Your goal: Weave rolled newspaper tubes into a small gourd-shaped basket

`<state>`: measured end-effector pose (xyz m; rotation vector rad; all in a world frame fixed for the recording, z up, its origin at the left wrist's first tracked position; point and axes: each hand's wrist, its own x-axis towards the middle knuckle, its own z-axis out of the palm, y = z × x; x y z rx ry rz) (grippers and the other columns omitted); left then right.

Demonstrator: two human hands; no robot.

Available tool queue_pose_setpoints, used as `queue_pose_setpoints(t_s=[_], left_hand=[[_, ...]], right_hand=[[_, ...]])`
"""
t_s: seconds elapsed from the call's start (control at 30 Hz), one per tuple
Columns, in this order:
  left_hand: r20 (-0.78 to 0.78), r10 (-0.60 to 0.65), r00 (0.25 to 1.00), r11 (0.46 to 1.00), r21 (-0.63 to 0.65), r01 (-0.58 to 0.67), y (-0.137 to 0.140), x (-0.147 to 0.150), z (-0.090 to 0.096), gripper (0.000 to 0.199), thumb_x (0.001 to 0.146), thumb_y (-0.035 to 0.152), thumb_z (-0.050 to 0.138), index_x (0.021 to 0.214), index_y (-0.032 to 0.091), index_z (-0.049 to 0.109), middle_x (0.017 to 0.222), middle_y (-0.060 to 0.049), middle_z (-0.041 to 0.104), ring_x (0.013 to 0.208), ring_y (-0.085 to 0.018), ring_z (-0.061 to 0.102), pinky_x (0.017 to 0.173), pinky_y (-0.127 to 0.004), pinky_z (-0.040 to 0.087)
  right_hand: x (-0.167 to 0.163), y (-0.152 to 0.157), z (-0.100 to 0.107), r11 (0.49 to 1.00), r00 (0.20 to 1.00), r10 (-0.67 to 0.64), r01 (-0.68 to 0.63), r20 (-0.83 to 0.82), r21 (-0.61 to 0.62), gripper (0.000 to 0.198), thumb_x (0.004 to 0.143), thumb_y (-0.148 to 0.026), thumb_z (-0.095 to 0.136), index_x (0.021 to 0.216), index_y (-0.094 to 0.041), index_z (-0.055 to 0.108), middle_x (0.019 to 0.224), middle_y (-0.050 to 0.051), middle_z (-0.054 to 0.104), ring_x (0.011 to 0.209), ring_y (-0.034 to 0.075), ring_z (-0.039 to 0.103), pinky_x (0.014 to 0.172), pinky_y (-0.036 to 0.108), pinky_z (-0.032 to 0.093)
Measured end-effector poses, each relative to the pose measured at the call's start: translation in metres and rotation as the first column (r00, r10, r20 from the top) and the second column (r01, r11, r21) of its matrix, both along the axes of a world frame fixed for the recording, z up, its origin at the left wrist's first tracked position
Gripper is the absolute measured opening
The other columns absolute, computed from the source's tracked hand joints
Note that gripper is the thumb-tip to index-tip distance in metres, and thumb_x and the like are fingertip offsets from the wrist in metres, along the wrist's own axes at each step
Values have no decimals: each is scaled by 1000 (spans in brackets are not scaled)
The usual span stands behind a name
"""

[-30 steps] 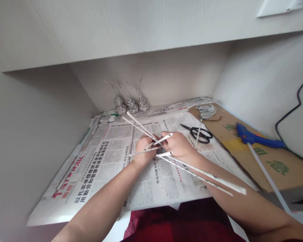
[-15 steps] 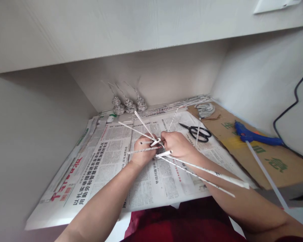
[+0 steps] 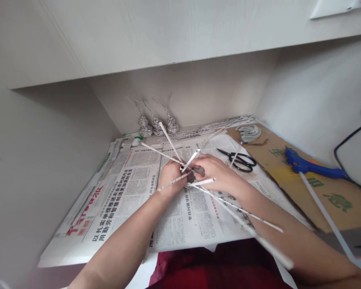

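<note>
A small piece woven from rolled newspaper tubes (image 3: 191, 177) is between my hands above the newspaper, with several tubes sticking out around it. My left hand (image 3: 171, 176) is wrapped round its left side. My right hand (image 3: 215, 170) curls over its far right side, thumb and fingers pinched at the base of the tubes; the fingertips are partly hidden. One white paper tube (image 3: 193, 158) stands up in front of the right fingers. Another paper tube (image 3: 206, 182) points right under the right hand, and longer ones cross the right forearm.
Newspaper sheets (image 3: 114, 200) cover the table. Black scissors (image 3: 242, 161) lie right of my hands. On cardboard (image 3: 311, 200) sit a blue glue gun (image 3: 313, 165) and a grey bundle (image 3: 249, 132). Behind stand several gourd-shaped woven pieces (image 3: 159, 126) and loose paper tubes (image 3: 210, 127).
The right hand has shifted slightly right and its fingers have loosened apart. A white tube near the centre now points up and right. The long tube over the right forearm has swung lower, blurred.
</note>
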<state>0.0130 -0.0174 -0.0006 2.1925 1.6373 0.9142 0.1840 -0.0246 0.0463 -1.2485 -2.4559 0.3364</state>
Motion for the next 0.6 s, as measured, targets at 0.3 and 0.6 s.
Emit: queue_pose_setpoints(t_s=[0.3, 0.6], left_hand=[[-94, 37, 995, 995, 92, -28, -4, 3, 3, 16, 79, 14, 51, 83, 17, 66, 86, -8, 64, 83, -19, 63, 77, -29, 48], [-59, 19, 998, 991, 132, -11, 0, 4, 1, 13, 82, 14, 49, 82, 17, 62, 87, -9, 64, 85, -20, 62, 80, -30, 47]], right_hand=[[-9, 4, -15, 952, 957, -282, 288, -68, 101, 25, 87, -36, 46, 93, -21, 66, 90, 6, 70, 79, 19, 63, 68, 26, 39], [-10, 24, -42, 954, 942, -301, 296, -148, -55, 25, 77, -33, 60, 99, -22, 63, 83, 3, 72, 77, 19, 65, 65, 25, 41]])
